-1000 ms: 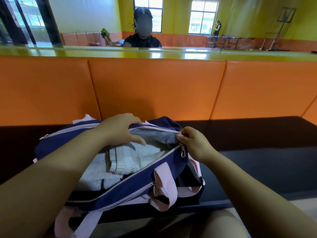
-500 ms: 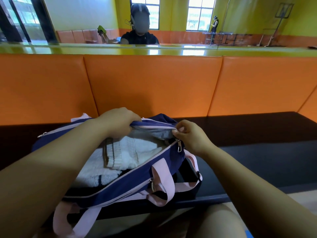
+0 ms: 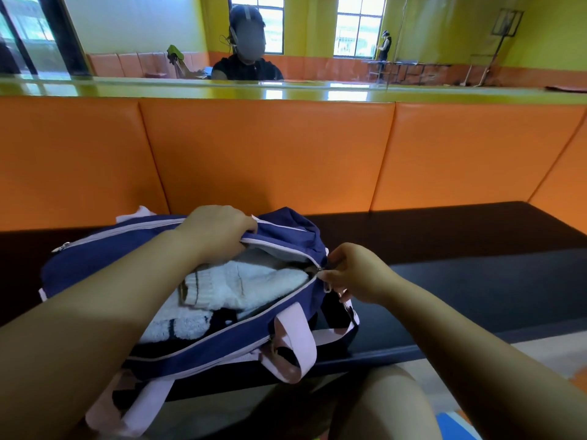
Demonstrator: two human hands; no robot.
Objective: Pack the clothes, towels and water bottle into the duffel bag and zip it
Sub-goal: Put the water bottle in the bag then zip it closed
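A navy duffel bag point(image 3: 104, 268) with pink straps lies on a dark bench, its top zip open along most of its length. White towels and knitted clothes point(image 3: 241, 285) fill the opening. My left hand point(image 3: 219, 231) grips the far edge of the opening. My right hand point(image 3: 355, 273) pinches the zip pull at the bag's right end. No water bottle is visible; the bag's inside below the towels is hidden.
The dark bench point(image 3: 460, 281) runs to the right of the bag. Orange padded panels point(image 3: 270, 160) rise behind it, topped by a green ledge. A mirror above shows a seated person point(image 3: 247, 55). My knee point(image 3: 390, 404) is below the bench edge.
My left hand has closed from a flat press over the towels into a grip on the bag's far edge. My right hand stays at the zip pull at the bag's right end.
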